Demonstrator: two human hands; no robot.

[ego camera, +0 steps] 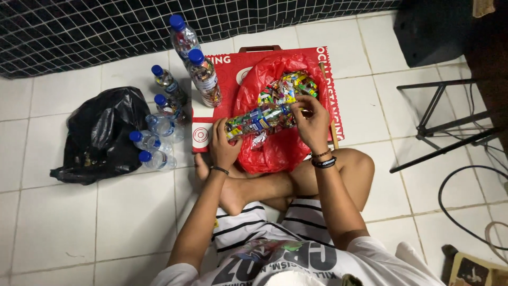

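Observation:
I sit cross-legged on a white tiled floor. My left hand (223, 145) grips the base of a clear plastic bottle (259, 119) that lies on its side, packed with colourful scraps. My right hand (312, 124) is at the bottle's mouth end, fingers pinched at it. Under the bottle lies an open red plastic bag (275, 151) holding a heap of colourful wrappers (290, 86). The bag rests on a red board (233, 66) in front of my legs.
Two upright stuffed bottles (206, 79) with blue caps stand at the board's left edge. Several more blue-capped bottles (153, 151) lie beside a black plastic bag (100, 135) at left. A black metal stand (439, 127) and cables (465, 196) are at right; a tiled wall is behind.

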